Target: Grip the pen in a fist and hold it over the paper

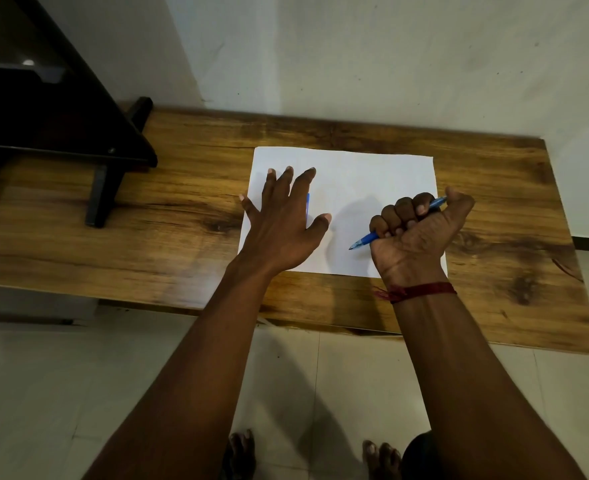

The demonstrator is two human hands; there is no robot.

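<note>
Blue pen (366, 241), white paper (355, 174), brown wood-grain table (182, 209), prob. red wrist thread (421, 292).

Left hand (282, 220) lay flat over the paper's (355, 188) left part, covering it; a thin blue strip (308, 206) showed at the fingers' edge, too little visible to ID. Right hand (414, 233) hid the pen's (366, 240) mid barrel & the sheet's near right corner. Dark furniture (54, 109) top left cut off by frame edge. Bare feet (241, 452) partly cut at bottom edge, partly behind forearms.
</note>
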